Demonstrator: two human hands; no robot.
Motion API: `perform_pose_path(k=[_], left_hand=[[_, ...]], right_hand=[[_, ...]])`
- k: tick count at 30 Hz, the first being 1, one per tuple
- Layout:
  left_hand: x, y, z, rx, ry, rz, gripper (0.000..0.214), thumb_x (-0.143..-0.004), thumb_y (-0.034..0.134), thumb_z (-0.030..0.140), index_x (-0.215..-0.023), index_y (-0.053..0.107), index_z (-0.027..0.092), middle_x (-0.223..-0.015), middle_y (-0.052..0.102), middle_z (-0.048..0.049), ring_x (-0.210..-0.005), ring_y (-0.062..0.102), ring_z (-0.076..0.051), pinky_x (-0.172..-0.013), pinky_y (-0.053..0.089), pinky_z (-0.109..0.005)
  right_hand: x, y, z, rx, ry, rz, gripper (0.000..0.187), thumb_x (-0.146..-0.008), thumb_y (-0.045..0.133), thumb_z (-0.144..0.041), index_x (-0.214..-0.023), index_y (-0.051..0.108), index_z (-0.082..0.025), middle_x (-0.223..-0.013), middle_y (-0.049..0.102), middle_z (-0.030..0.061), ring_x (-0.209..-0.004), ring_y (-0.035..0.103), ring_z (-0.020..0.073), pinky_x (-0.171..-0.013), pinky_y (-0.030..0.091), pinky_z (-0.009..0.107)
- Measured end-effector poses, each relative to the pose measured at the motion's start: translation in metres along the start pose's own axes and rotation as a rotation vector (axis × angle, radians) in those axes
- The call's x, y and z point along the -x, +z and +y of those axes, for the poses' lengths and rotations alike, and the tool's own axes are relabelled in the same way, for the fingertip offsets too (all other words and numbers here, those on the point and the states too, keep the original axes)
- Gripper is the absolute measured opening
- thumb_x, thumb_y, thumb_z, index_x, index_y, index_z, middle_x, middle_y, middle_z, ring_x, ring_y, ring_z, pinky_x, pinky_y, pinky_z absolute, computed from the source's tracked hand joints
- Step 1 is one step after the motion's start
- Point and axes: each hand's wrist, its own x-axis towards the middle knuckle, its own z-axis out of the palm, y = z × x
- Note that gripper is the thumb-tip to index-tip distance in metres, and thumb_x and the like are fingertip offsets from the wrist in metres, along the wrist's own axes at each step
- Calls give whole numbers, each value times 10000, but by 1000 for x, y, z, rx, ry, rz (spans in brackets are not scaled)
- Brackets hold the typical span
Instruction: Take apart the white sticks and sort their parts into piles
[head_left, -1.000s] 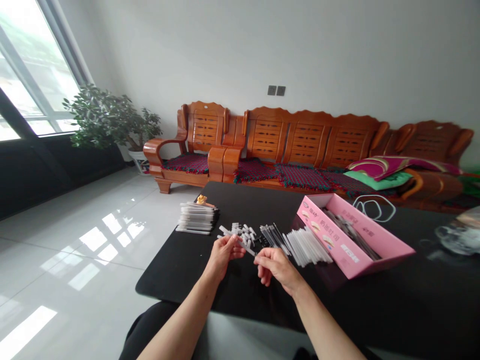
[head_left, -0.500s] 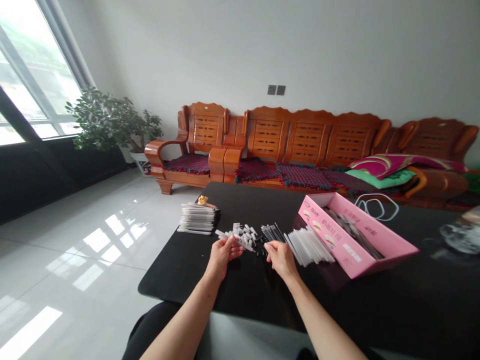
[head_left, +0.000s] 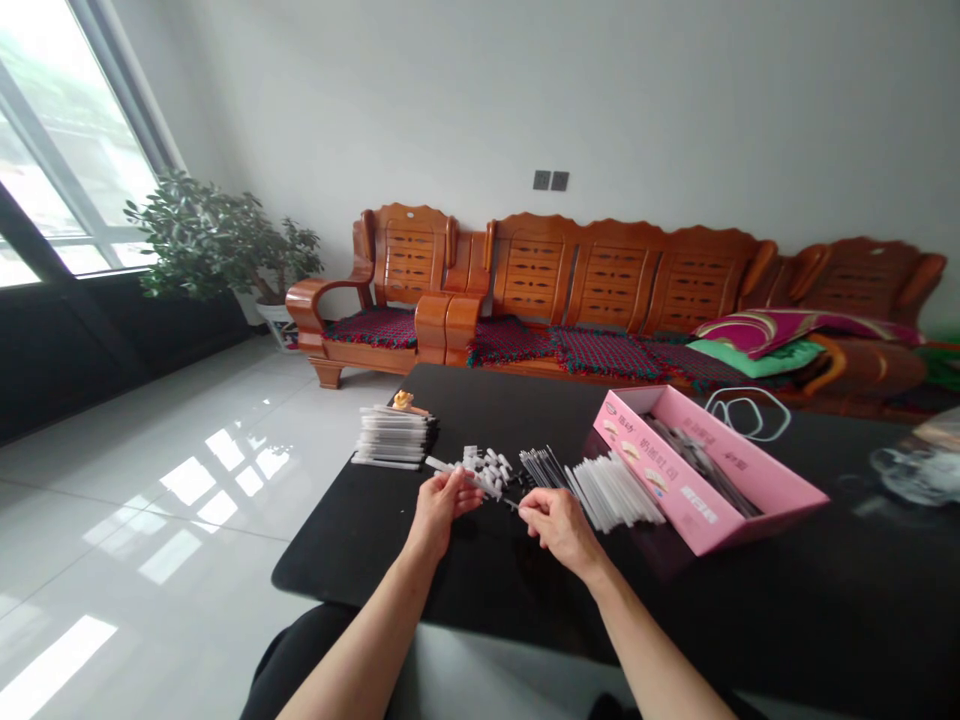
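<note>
Between the thumb and fingers of my left hand (head_left: 444, 508) is a slim whitish pen barrel (head_left: 487, 489), slanting down to the right. My right hand (head_left: 556, 522) is closed in a pinch close to the barrel's right end. A small dark piece (head_left: 512, 504) shows at its fingertips, too small to name surely. Just beyond my hands lie a heap of short white caps (head_left: 493, 466) and several small black bits. Thin dark refills (head_left: 544, 467) and a row of translucent white tubes (head_left: 615, 490) lie beyond and right of my right hand.
A stack of white pens with dark ends (head_left: 391, 437) lies at the table's left, beside a small yellow figure (head_left: 403, 400). A pink box (head_left: 660, 470) holding dark sticks stands at right, near a white cable (head_left: 780, 420). Wooden seats (head_left: 540, 275) line the wall behind the black table (head_left: 352, 545).
My right hand has shifted slightly toward the barrel, and a small dark piece now shows at its fingertips. The left hand keeps its hold on the barrel. The view has shifted slightly.
</note>
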Motion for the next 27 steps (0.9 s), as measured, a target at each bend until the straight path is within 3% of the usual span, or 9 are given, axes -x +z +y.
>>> perform_pose_path(k=[5,7,10,12,14,17,19,24,27], left_hand=[[-11,-12,12,156,156,232,255,-778,682,330,-835,644,84,-662,683,-81,-635,682,-149,-654,563,-244],[-12,-14,11,172,187,254,267,-771,685,346,-845,647,92,-675,684,-76,-658,683,-149,-674,560,-249],[-10,-12,6,130,162,149,322,-726,719,377,-868,666,94,-700,682,-64,-662,673,-142,-669,551,-243],[-7,-8,4,87,131,68,360,-697,740,395,-881,679,92,-707,676,-54,-646,659,-128,-654,541,-226],[-2,-4,4,44,98,7,386,-683,750,406,-895,686,89,-700,670,-50,-629,646,-118,-637,531,-214],[5,4,6,-19,27,-107,406,-691,747,407,-925,686,81,-671,664,-56,-610,635,-118,-622,523,-217],[12,11,6,-46,-8,-191,395,-686,754,398,-918,680,86,-661,660,-55,-600,632,-126,-609,521,-230],[26,27,0,-123,42,-370,296,-687,754,372,-800,653,118,-633,639,-30,-538,604,-126,-516,478,-223],[27,30,1,-160,86,-370,281,-702,743,359,-819,670,114,-586,613,-13,-497,558,-104,-483,431,-201]], right_hand=[[-5,-32,21,100,87,165,203,-750,498,-289,-674,648,-174,-524,616,-4,-413,526,107,-434,366,199],[-6,-41,30,234,144,275,205,-742,491,-265,-618,634,-185,-515,620,9,-455,552,127,-465,366,213],[-8,-46,41,497,239,402,208,-730,492,-215,-573,627,-199,-573,646,48,-562,588,165,-493,336,241],[-9,-45,45,599,284,411,209,-738,497,-198,-580,633,-199,-639,664,77,-613,601,191,-504,320,261],[-9,-44,45,618,302,386,186,-742,522,-197,-600,642,-189,-667,667,103,-641,611,218,-519,326,278],[-7,-39,35,554,219,374,143,-764,553,-229,-748,682,-171,-714,676,119,-702,628,237,-577,382,296],[-5,-32,21,404,118,314,228,-827,509,-318,-853,683,-173,-707,674,90,-673,629,201,-590,418,282],[6,-7,-13,-417,113,-164,526,-838,417,-593,-952,641,-131,-660,653,48,-479,591,134,-397,404,213],[11,-1,-21,-587,122,-360,502,-809,498,-577,-932,635,-111,-580,631,14,-366,502,82,-330,336,170]])
